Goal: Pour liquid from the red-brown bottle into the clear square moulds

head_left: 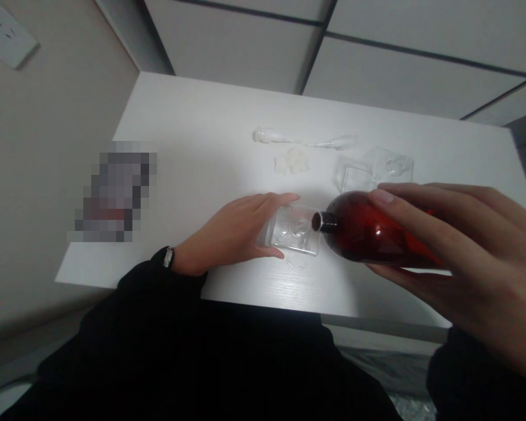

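My right hand (477, 251) grips a brown-red bottle (372, 237), tipped nearly level with its open dark neck pointing left. That mouth is above the right side of a small clear square container (296, 231) on the table; whether liquid is running out cannot be seen. Around the container's left side, the thumb and fingers of my left hand (232, 231) hold it at its near and far edges. Rounded shapes show inside the clear walls. Behind the bottle stands another clear plastic container (355, 175), partly hidden, next to a clear piece with a rounded bump (394, 166).
A whitish crumpled piece (293, 159) lies on the white table (193, 152), below two clear slender plastic pieces (272, 135) placed end to end. A blurred-out object (116, 193) is at the left edge. Cabinet panels (245, 35) rise behind.
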Action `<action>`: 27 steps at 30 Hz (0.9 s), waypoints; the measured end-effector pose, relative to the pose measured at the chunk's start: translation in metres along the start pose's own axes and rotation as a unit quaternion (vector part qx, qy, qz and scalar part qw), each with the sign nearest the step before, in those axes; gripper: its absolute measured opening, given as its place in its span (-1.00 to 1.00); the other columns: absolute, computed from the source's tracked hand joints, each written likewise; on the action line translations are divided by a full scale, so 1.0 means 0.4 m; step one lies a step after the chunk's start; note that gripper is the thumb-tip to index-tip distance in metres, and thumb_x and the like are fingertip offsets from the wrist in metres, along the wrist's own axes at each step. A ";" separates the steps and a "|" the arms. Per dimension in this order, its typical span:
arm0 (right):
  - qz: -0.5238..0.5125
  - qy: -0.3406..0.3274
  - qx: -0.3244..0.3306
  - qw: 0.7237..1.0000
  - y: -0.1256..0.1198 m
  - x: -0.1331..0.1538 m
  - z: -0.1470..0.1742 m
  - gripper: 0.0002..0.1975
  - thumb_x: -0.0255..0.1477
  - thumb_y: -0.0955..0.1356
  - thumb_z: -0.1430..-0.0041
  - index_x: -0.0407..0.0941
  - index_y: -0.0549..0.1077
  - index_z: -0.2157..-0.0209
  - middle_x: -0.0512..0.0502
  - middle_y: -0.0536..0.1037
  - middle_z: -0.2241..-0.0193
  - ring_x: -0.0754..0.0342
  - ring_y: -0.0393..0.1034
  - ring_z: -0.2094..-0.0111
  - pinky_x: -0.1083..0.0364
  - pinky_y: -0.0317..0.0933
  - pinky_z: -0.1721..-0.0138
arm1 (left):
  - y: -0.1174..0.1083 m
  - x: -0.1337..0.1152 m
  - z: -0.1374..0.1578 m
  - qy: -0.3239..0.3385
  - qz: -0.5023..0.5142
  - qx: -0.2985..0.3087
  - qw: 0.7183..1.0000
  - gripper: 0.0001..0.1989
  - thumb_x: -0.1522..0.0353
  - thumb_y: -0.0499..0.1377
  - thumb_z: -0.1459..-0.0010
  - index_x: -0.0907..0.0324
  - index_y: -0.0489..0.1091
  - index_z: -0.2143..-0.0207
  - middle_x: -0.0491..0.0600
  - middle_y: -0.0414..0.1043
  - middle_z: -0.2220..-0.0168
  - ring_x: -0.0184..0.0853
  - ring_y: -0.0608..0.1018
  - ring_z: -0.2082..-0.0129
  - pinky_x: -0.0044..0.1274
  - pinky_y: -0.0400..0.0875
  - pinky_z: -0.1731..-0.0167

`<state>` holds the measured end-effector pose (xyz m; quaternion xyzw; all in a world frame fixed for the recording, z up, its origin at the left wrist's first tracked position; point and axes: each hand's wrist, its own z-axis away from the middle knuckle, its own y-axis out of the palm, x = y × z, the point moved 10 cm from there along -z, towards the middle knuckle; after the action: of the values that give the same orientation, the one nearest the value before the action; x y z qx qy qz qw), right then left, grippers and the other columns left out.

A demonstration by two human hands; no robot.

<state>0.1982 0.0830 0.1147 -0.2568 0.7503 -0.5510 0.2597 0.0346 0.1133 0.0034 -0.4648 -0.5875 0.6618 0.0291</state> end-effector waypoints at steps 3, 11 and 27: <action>-0.008 -0.009 -0.020 1.000 -0.007 0.007 -0.001 -0.28 -0.29 0.36 -0.43 0.11 0.05 -0.51 -0.22 0.56 -0.15 -0.30 0.55 0.01 -0.15 0.39 0.26 | 0.001 -0.003 0.002 0.011 -0.003 -0.005 1.000 0.04 0.18 0.50 -0.09 0.07 -0.03 -0.44 0.20 0.40 -0.32 -0.01 0.51 -0.27 -0.24 0.42 -0.22; -0.011 -0.024 -0.014 1.000 -0.002 0.004 -0.001 -0.26 -0.33 0.39 -0.40 0.07 0.10 -0.50 -0.25 0.57 -0.12 -0.30 0.55 0.04 -0.13 0.37 0.29 | -0.070 0.004 0.010 0.000 0.061 -0.113 0.992 -0.08 -0.23 0.12 -0.27 0.04 -0.03 -0.47 0.22 0.34 -0.33 0.01 0.50 -0.23 -0.17 0.46 -0.19; -0.015 -0.003 -0.023 1.000 0.001 0.001 0.006 -0.23 -0.29 0.42 -0.38 0.16 0.08 -0.50 -0.20 0.57 -0.14 -0.31 0.56 0.02 -0.14 0.39 0.26 | -0.208 -0.024 0.088 0.039 -0.034 -0.420 0.906 -0.48 0.27 0.02 -0.51 0.11 0.02 0.58 -0.16 0.04 0.62 -0.39 0.19 0.58 -0.39 0.07 0.50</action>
<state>0.1995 0.0813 0.1137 -0.2755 0.7580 -0.5370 0.2472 -0.0251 0.1068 0.0717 -0.4393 -0.8249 0.3337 -0.1230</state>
